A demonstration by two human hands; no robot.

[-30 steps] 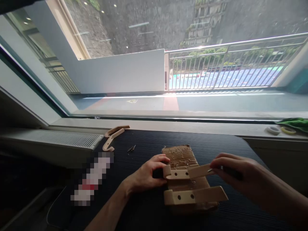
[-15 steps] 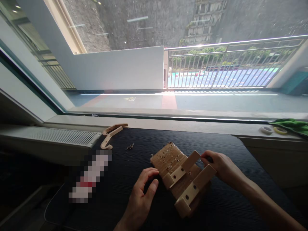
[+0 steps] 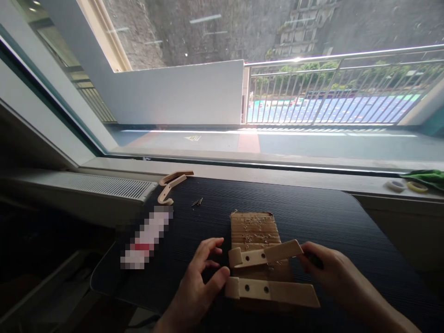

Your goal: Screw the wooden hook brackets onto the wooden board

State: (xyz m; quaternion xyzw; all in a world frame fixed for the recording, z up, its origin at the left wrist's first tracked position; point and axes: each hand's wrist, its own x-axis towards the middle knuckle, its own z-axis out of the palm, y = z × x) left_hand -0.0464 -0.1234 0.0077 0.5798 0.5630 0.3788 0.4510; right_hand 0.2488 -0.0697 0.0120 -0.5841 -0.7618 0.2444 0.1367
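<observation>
- Wooden hooks lie side by side across a brown board, lower middle of the frame, on the dark desk.
- Left hand: open, fingers spread, thumb just beside the nearer hook's left end.
- Right hand: curled at the farther hook's right end; I cannot tell whether it grips.

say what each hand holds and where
Right hand has its grip on the right tip of the upper pale wooden hook; left hand is open, holding nothing.
</observation>
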